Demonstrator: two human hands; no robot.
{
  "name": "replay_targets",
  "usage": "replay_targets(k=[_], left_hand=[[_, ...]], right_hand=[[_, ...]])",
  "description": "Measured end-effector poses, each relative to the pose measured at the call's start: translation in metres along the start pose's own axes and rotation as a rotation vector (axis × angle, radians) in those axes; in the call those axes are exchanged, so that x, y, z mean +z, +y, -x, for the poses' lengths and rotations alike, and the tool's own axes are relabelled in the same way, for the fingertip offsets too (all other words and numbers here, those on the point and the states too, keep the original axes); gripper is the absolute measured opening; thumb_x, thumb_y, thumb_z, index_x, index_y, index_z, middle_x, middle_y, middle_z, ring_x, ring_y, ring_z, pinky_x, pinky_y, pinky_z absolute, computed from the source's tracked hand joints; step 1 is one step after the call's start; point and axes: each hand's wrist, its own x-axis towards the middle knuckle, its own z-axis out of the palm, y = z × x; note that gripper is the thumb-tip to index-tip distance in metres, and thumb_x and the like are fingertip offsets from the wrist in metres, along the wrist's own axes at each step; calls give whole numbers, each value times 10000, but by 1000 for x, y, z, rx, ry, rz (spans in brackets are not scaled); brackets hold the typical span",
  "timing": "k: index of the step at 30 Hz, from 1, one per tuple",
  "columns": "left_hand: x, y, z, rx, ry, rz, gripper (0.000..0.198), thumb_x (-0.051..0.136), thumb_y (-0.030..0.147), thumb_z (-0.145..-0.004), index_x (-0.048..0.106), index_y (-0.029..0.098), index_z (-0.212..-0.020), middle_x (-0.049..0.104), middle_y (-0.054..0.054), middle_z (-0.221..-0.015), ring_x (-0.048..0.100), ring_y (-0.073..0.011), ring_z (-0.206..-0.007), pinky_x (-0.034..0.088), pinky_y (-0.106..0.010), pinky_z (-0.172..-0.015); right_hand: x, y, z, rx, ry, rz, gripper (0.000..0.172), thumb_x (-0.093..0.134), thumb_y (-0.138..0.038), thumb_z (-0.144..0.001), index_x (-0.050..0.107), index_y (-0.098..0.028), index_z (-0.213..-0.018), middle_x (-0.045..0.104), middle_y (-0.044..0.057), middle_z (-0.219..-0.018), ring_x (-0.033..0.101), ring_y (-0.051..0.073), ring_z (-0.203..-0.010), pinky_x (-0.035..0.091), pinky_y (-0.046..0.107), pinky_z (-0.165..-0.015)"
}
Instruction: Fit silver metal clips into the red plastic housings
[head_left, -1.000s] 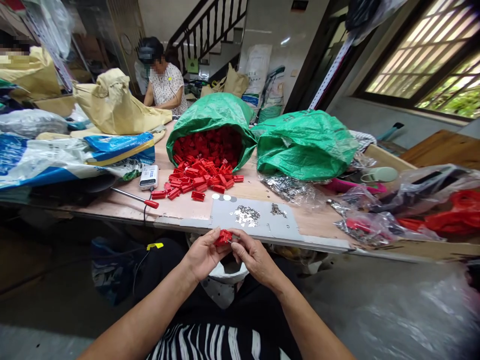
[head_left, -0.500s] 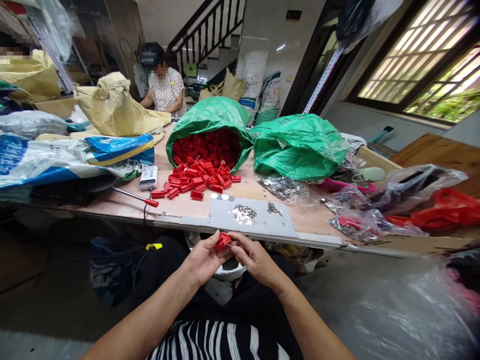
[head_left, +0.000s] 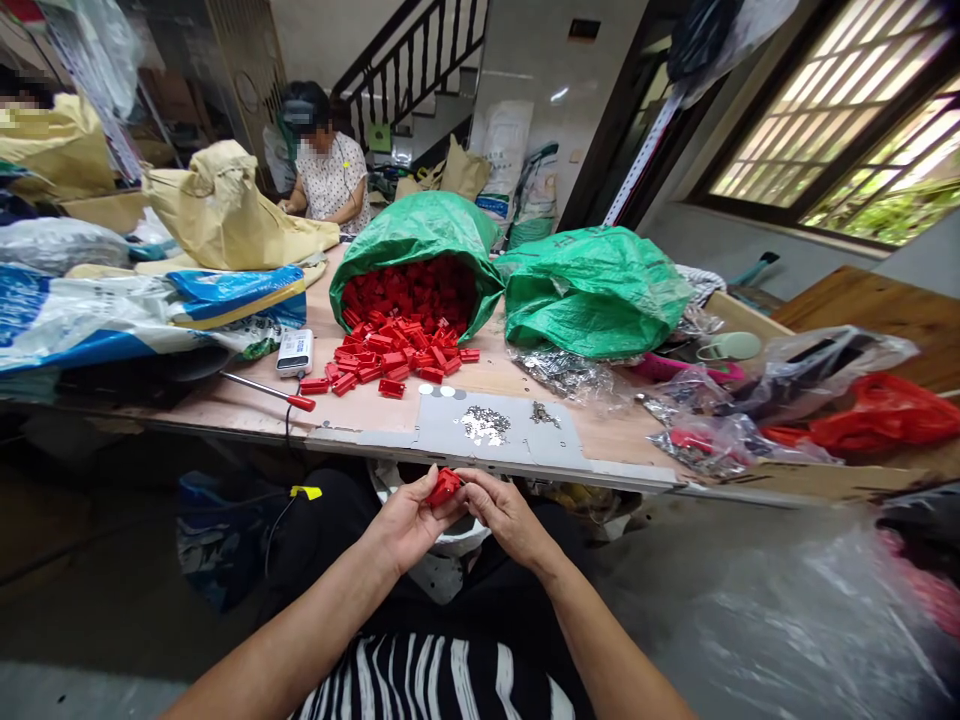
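Note:
A red plastic piece (head_left: 444,487) is held in my left hand (head_left: 411,518), between thumb and fingers, in front of the table edge. My right hand (head_left: 501,512) touches the piece's right side with its fingers pinched together; whatever they hold is too small to make out. On the table beyond lies a grey sheet (head_left: 435,437) with a pile of small silvery metal pieces (head_left: 486,426) and a smaller darker pile (head_left: 543,413). Loose red pieces (head_left: 390,358) spill from a green sack (head_left: 427,225) behind.
A second green sack (head_left: 592,290) stands to the right, near plastic bags (head_left: 712,440). At left are a white device (head_left: 295,353), a red-tipped rod (head_left: 300,402) and blue-white sacks (head_left: 112,320). A person (head_left: 330,180) sits across the table. Under my hands is a white container (head_left: 459,543).
The red piece has turned slightly in my left hand, and my right fingers have shifted a little at its side. The view has moved slightly.

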Motion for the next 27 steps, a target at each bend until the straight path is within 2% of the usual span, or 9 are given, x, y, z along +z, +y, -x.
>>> replay_targets(k=[5,8,12,14,17,20,23,25,27], left_hand=[[-6,-9,-2,4,12,-42,188,523,219,-899,617,75,-824,704,-108,-785,690,-186,-723,539,-352,-827],[-13,-16,-2,-6,21,-42,161,553,216,-881,620,80,-824,707,-118,-794,692,-202,-761,531,-366,-853],[-24,-22,-4,-36,101,-62,133,567,212,-873,606,104,-807,708,-96,-775,689,-187,-728,531,-361,-842],[-29,-22,-9,-28,129,-105,125,567,218,-873,602,107,-826,705,-89,-784,686,-176,-715,528,-339,-819],[-37,-16,-19,12,169,-168,129,567,240,-875,593,115,-893,695,-87,-825,686,-169,-727,506,-322,-826],[-46,-8,-27,-1,153,-255,314,613,340,-841,551,148,-1081,639,-157,-1099,687,-228,-890,475,-353,-870],[-53,-4,-27,6,162,-337,574,667,405,-785,422,218,-1270,412,-235,-1375,663,-267,-991,448,-384,-905],[-53,-4,-24,51,163,-385,624,686,414,-763,405,219,-1285,384,-250,-1386,662,-270,-994,446,-398,-912],[-47,-1,-22,171,129,-532,544,679,418,-764,478,171,-1206,508,-233,-1269,676,-256,-953,462,-391,-894]], right_hand=[[1,0,5,-26,60,124,336,506,-417,-904,641,-167,-1084,640,24,-811,512,122,-686,393,227,-642],[5,7,8,-19,70,106,300,498,-395,-908,665,-171,-1020,658,30,-858,554,139,-746,415,233,-683],[15,22,10,29,82,20,306,502,-405,-899,667,-157,-967,654,38,-863,572,150,-779,430,239,-699],[19,30,11,59,112,-41,323,523,-419,-880,655,-154,-1010,649,44,-882,567,147,-774,432,240,-690],[23,41,15,117,162,-58,420,560,-442,-847,599,-156,-1152,617,28,-802,511,118,-657,404,233,-618],[22,51,27,155,182,-40,469,547,-475,-846,574,-160,-1192,570,13,-737,433,99,-578,361,232,-567],[18,64,47,206,198,-63,482,518,-527,-847,588,-163,-1156,507,0,-673,404,106,-567,330,237,-541],[14,75,62,257,202,-71,511,499,-563,-843,592,-156,-1139,448,-14,-620,386,112,-556,313,243,-532],[11,86,76,299,207,-51,543,486,-594,-834,597,-156,-1134,468,0,-647,409,124,-579,332,255,-550]])
